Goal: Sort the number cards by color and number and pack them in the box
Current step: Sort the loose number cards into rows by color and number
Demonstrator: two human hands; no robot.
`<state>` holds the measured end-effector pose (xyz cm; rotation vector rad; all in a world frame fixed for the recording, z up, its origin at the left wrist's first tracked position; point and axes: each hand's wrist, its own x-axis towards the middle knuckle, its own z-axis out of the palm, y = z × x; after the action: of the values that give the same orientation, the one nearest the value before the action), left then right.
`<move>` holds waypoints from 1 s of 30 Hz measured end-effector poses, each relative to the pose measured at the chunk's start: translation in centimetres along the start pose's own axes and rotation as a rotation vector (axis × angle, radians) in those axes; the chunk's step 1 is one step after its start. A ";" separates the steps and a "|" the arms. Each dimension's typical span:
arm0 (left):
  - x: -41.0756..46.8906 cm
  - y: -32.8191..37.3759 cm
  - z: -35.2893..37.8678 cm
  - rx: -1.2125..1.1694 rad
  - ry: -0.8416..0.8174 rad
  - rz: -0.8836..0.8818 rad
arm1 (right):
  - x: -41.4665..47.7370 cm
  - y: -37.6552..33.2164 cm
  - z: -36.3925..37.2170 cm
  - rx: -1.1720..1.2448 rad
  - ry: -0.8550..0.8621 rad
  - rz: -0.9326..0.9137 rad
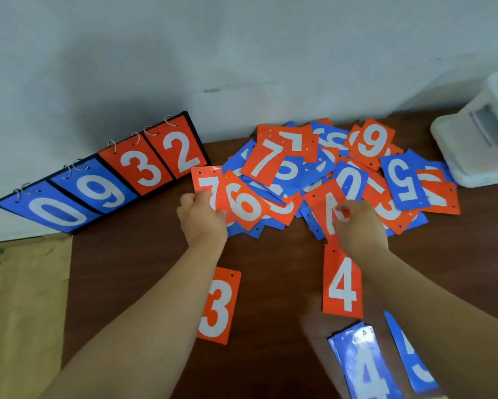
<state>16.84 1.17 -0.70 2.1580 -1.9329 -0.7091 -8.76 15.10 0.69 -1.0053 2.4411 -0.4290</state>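
Currently right fingers (350, 210) pinch a red 4 card (324, 201).

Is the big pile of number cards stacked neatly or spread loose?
Spread loose: the red and blue cards overlap at mixed angles on the table, not squared into a stack.

Score board (116, 176) vs the wall reads left to right: blue 0 flap (56, 210), blue 9 flap (98, 191), orange 3 flap (139, 168), orange 2 flap (180, 152), all white nos. In the loose pile (305, 174): orange 7 card (266, 161) on top, orange 9 card (373, 142) at the back, orange 6 card (245, 204) beside a second orange 7 card (206, 185) gripped by the left hand (201, 223), orange 4 card (325, 204) pinched by the right hand (360, 226), blue 0 card (350, 184) mid-pile, blue 5 card (404, 180) upside down. Laid apart nearer me: lone orange 3 card (217, 306), lone orange 4 card (343, 283), blue 4 card (363, 367); cut-off blue card (409, 355) beside it, no. unclear
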 end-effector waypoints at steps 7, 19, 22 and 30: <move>-6.2 0.1 -4.3 -0.217 0.126 0.003 | -4.1 3.3 -4.5 0.444 0.206 0.145; -27.8 -1.3 -0.4 -0.616 0.065 -0.225 | -10.3 10.0 -2.4 0.114 -0.309 -0.124; -29.6 -0.6 -0.5 -0.602 0.038 -0.190 | -11.1 9.0 -4.1 0.056 -0.291 -0.121; -30.1 2.6 -0.3 -0.623 -0.127 -0.025 | -16.3 6.1 -6.6 0.504 -0.579 -0.176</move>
<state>13.05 29.87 7.90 1.7771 -1.4604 -1.2748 -5.51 31.76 8.39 -0.9530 1.6288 -0.6625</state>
